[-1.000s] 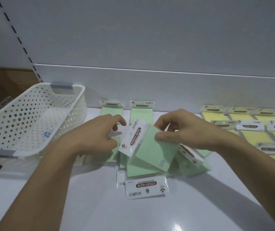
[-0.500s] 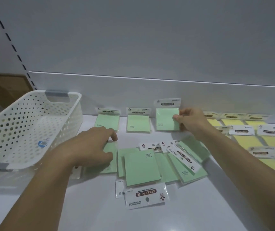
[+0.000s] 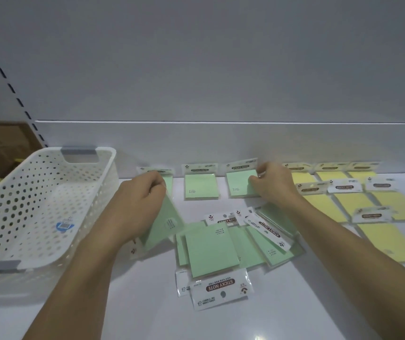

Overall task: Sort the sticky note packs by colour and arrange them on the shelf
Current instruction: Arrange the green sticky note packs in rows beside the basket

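The left hand [image 3: 137, 204] has its fingers curled over the far edge of a green sticky note pack [image 3: 166, 225] and grips it. The pack is tilted, its far edge raised and its near end low by the shelf [image 3: 294, 305]; whether that end touches the surface I cannot tell. The right hand [image 3: 276, 185] reaches to the back row and pinches the right edge of the third green pack [image 3: 240, 184], thumb on its face and fingers bent at its side.

That back row runs along the rear wall, header cards toward the wall: a first green pack [image 3: 169, 181] partly hidden behind the left hand, a second green pack [image 3: 201, 186] just beside it, then the pinched one.

Between the two forearms lies a loose heap of green packs [image 3: 211, 249] – overlapping, turned at different angles, some with the white "STICKY NOTE" header toward the viewer. The nearest header card [image 3: 221, 289] lies at the heap's front edge.

To the right, the yellow packs [image 3: 343, 201] lie in overlapping rows, apart from the green ones. At the left a white perforated basket [image 3: 7, 217] stands on the shelf, with a blue sticker [image 3: 65, 226] inside it.
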Motion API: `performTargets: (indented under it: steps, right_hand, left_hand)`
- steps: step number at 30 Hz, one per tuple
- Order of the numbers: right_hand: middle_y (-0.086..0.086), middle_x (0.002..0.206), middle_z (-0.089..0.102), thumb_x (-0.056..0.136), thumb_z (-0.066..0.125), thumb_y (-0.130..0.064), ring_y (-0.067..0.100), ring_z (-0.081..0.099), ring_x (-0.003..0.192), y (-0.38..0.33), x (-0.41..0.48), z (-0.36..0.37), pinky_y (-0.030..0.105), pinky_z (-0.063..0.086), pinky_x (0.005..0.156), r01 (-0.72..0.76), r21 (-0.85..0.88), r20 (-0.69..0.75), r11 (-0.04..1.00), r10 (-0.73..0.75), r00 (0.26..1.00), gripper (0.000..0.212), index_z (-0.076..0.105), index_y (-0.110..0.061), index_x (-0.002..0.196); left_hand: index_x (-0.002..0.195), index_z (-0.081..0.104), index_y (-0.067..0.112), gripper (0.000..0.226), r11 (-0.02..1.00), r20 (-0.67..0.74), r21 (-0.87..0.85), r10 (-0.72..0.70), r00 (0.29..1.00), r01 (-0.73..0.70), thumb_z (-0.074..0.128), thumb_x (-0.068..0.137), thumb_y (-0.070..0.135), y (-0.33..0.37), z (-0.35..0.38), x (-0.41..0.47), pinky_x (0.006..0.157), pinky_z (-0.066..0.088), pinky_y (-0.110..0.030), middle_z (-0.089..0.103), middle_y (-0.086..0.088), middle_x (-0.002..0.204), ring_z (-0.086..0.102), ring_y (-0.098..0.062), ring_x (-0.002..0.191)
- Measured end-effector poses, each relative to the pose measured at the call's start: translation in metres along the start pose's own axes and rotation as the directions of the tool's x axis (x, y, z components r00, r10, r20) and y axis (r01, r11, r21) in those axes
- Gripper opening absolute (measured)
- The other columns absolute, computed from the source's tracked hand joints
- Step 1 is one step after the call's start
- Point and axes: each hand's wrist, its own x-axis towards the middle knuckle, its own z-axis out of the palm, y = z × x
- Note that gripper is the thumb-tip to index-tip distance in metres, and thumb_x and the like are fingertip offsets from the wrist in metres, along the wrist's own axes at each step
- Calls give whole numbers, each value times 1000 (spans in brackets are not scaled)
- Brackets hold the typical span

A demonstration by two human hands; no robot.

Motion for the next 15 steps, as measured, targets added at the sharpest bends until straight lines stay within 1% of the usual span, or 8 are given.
performTargets:
  steps: [2, 4, 7, 9, 11, 13, 15]
  right_hand:
    - [9, 104, 69, 92, 63, -23, 29, 58, 97, 2, 0, 1, 37, 49, 80, -2, -14, -29, 1000, 2, 1000, 19, 65, -12, 107]
    - [7, 103, 67, 90, 63, -26, 32, 59, 100, 3, -1, 2, 38, 49, 79, 5, -39, -45, 999, -7, 999, 19, 61, -17, 106]
    - [4, 99, 67, 90, 64, -28, 29, 59, 96, 5, -2, 4, 36, 46, 74, 65, -130, -59, 989, -73, 996, 17, 62, -18, 103]
    - [2, 94, 68, 91, 64, -29, 27, 57, 90, 5, -3, 6, 34, 43, 70, 85, -174, -66, 981, -97, 993, 12, 64, -18, 96]
    - [1, 87, 65, 93, 61, -30, 26, 57, 86, 5, -3, 6, 33, 41, 66, 85, -198, -74, 976, -102, 992, 12, 65, -18, 94]
    - [1, 86, 64, 94, 59, -31, 26, 56, 84, 6, -2, 7, 33, 40, 65, 81, -226, -79, 971, -101, 992, 13, 65, -20, 95]
    - [1, 89, 65, 95, 59, -34, 26, 59, 86, 7, -3, 7, 33, 42, 65, 90, -249, -77, 964, -112, 991, 15, 66, -21, 97]
  left_hand:
    - [81, 57, 19, 22, 1000, -6, -12, -9, 1000, 9, 40, 96, 18, 2, 2, 0, 62, 37, -36, 61, 0, 78, 57, -25, 77]
    - [83, 58, 23, 20, 999, 24, 4, -36, 999, 36, 43, 96, 18, 0, 6, 0, 62, 38, -34, 63, 4, 83, 58, -18, 79]
    - [91, 59, 27, 18, 997, 49, -16, -70, 996, 71, 44, 96, 20, -4, 11, 5, 63, 40, -32, 64, 8, 91, 58, -11, 82]
    - [97, 61, 29, 21, 989, 27, -107, -96, 995, 99, 43, 96, 17, -7, 13, 7, 59, 40, -29, 61, 9, 87, 58, -10, 74]
    - [102, 62, 32, 29, 971, 10, -207, -117, 993, 117, 42, 96, 12, -8, 15, 9, 55, 37, -26, 53, 8, 75, 51, -13, 62]
    - [104, 65, 31, 34, 950, 18, -281, -135, 991, 135, 41, 95, 8, -8, 15, 9, 59, 37, -29, 50, 4, 74, 48, -17, 64]
    - [104, 68, 26, 36, 926, 47, -342, -154, 987, 161, 40, 94, 4, -6, 14, 9, 61, 42, -32, 55, -4, 79, 51, -20, 67]
